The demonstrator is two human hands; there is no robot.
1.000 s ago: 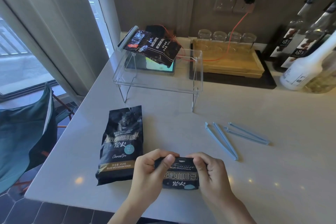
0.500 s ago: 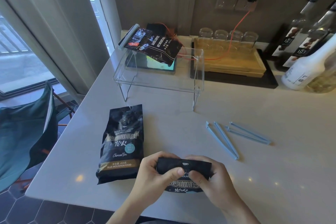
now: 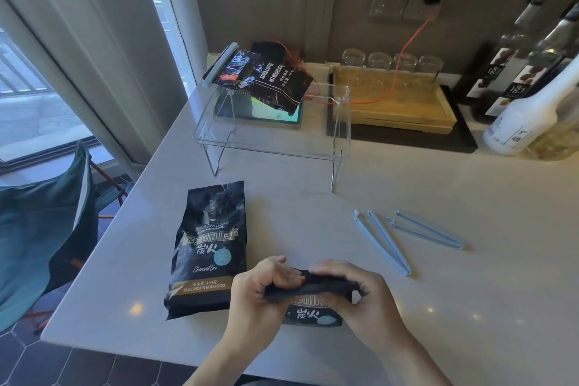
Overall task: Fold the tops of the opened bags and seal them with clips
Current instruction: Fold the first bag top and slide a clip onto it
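A black coffee bag point(image 3: 313, 315) lies near the table's front edge, its top rolled down into a thick fold. My left hand point(image 3: 260, 294) pinches the fold's left end and my right hand point(image 3: 360, 298) grips its right end. A second black coffee bag point(image 3: 210, 247) lies flat to the left, untouched. Two light blue sealing clips point(image 3: 380, 241) point(image 3: 427, 233) rest on the table to the right, both spread apart. On the clear acrylic stand point(image 3: 272, 141) at the back lies another black bag point(image 3: 269, 81) with a clip on its end.
A wooden tray point(image 3: 394, 103) with several glasses stands at the back. Bottles point(image 3: 526, 116) crowd the back right corner. An orange cable runs from the wall socket. A teal folding chair point(image 3: 40, 222) sits left of the table edge.
Both hands have rolled the bag's top further down toward me, so the fold is thicker and more of the printed label is covered.
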